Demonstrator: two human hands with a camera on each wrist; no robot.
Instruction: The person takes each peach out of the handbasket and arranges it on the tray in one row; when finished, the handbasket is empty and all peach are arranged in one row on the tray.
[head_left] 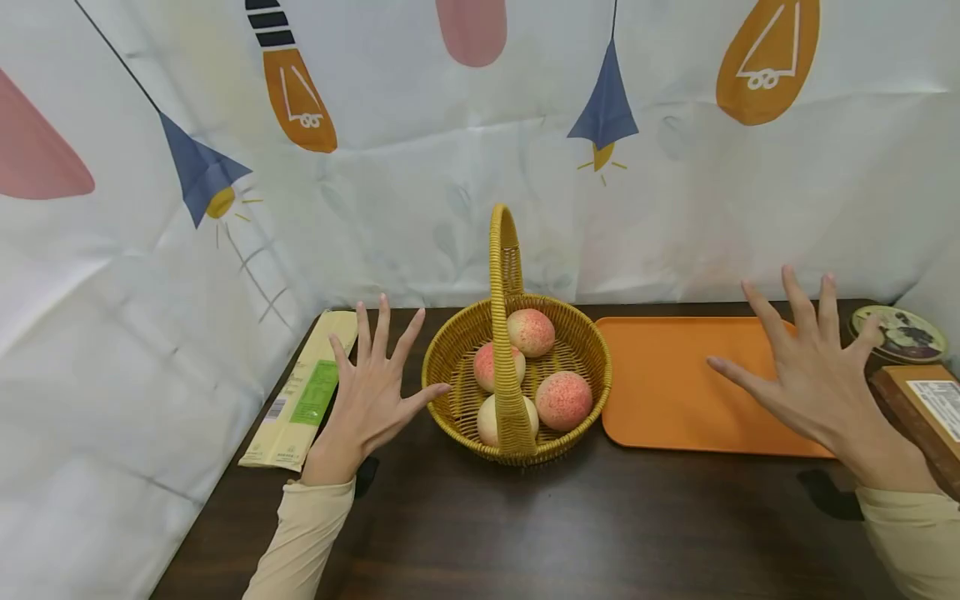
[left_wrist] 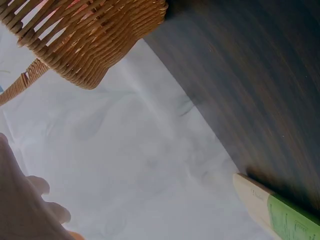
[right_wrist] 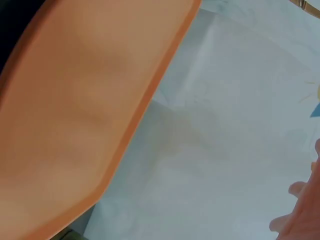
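A yellow wicker basket [head_left: 448, 425] with a tall arched handle stands mid-table in the head view, holding several pink-and-cream peaches [head_left: 564, 401]. My left hand [head_left: 367, 396] is raised with fingers spread, between the basket and a flat cream-and-green packet [head_left: 318, 387]; its thumb tip overlaps the basket rim in this view. The right hand [head_left: 817, 383], also spread, hovers over the right part of an orange tray [head_left: 660, 383]. Neither holds anything. In the left wrist view the basket's woven side [left_wrist: 100, 45] shows at the top; the tray [right_wrist: 90, 110] fills the left of the right wrist view.
The dark wooden table [head_left: 600, 525] extends in front of the basket. At the far right lie a round patterned tin [head_left: 900, 333] and a brown box with a white label [head_left: 933, 408]. A pale printed cloth [head_left: 420, 192] hangs behind and along the left side.
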